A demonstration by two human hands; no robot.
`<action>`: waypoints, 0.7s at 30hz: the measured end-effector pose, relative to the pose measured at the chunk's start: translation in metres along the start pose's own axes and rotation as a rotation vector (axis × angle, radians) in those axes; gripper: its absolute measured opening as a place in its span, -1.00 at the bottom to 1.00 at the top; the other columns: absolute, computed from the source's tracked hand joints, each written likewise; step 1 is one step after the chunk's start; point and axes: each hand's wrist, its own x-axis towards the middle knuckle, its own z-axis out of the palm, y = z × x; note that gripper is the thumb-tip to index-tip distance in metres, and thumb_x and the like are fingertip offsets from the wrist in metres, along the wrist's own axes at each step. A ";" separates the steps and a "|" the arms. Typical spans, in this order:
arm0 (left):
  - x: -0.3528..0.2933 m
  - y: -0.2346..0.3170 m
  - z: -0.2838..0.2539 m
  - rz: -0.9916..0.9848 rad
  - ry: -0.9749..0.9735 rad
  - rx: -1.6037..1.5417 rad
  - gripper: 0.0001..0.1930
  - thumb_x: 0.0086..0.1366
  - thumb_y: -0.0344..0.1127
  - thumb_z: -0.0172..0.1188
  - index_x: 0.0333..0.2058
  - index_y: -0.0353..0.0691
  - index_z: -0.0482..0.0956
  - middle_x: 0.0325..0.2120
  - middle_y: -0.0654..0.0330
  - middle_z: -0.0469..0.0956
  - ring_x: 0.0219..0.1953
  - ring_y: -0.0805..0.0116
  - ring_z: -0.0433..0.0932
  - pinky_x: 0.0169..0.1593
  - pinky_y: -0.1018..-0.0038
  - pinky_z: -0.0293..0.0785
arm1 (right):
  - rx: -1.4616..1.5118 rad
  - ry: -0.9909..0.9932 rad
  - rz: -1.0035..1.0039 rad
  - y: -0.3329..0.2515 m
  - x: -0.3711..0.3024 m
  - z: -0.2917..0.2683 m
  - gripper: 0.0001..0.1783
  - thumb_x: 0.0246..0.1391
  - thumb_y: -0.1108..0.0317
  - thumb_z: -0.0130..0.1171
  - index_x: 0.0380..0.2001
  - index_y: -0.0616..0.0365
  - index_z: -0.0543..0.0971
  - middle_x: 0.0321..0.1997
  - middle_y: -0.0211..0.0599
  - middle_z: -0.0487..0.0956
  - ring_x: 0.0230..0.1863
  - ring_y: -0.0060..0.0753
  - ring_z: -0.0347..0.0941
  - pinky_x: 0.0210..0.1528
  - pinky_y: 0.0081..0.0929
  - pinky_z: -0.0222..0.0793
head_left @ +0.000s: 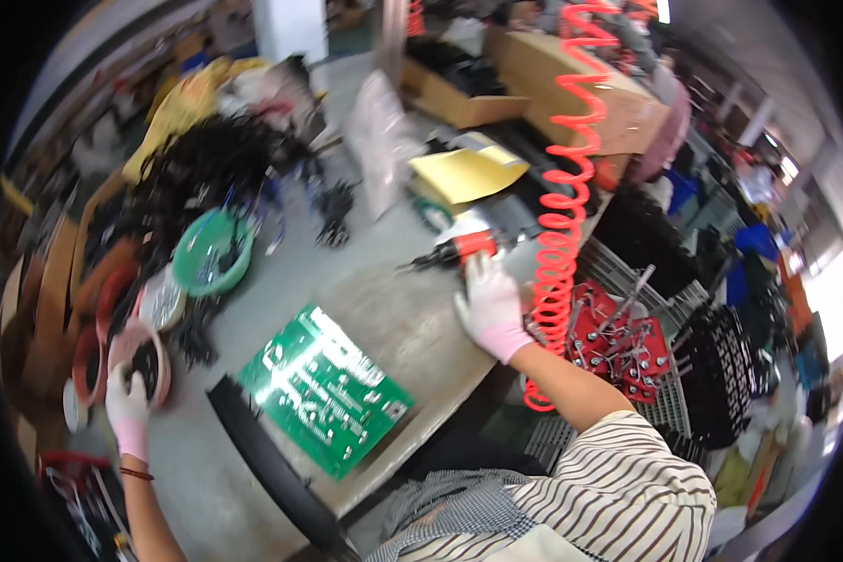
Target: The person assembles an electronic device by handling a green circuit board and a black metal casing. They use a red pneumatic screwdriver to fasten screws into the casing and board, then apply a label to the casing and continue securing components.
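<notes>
My left hand [126, 405], in a white and pink glove, reaches into a pink bowl [164, 365] of small dark parts. Its fingers are curled among them; what they pinch is too small to make out. My right hand [490, 302], gloved alike, is closed on the red body of a power screwdriver [476, 244]. The tool lies over the table with its dark tip pointing left. Between my hands a green circuit board [323, 389] rests flat, dotted with white and silver components. A long curved black strip [267, 459] lies along the board's left side.
A green bowl [180, 267] with dark parts stands behind the pink one, near a heap of black cables [206, 164]. Yellow paper [464, 176] and cardboard boxes [571, 84] are at the back. A red coiled hose [557, 244] hangs beside red fixtures [628, 347] on the right.
</notes>
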 end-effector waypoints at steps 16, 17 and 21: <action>0.049 -0.047 0.038 -0.009 -0.199 0.297 -0.86 0.14 -0.48 0.25 -0.30 -0.35 0.58 -0.35 -0.07 0.64 -0.27 -0.01 0.61 -0.12 0.23 0.46 | 0.125 0.004 0.070 -0.005 -0.008 -0.014 -0.25 -0.02 0.09 0.29 0.19 0.26 0.34 0.24 -0.02 0.37 0.17 -0.09 0.35 0.05 -0.20 0.38; 0.049 -0.056 0.034 0.028 -0.143 0.300 -0.91 0.16 -0.54 0.17 -0.33 -0.35 0.56 -0.40 -0.06 0.61 -0.32 0.04 0.59 -0.15 0.24 0.45 | 0.136 0.020 0.062 -0.008 -0.006 -0.013 -0.25 -0.02 0.09 0.29 0.19 0.26 0.34 0.24 -0.02 0.37 0.17 -0.10 0.35 0.05 -0.21 0.38; 0.038 -0.025 0.036 0.001 -0.104 0.177 -0.92 0.17 -0.61 0.10 -0.34 -0.37 0.49 -0.46 -0.02 0.54 -0.38 0.16 0.50 -0.20 0.30 0.42 | 0.133 0.017 0.082 0.001 -0.010 -0.009 -0.26 -0.02 0.09 0.29 0.18 0.25 0.35 0.24 -0.03 0.37 0.16 -0.11 0.35 0.04 -0.22 0.37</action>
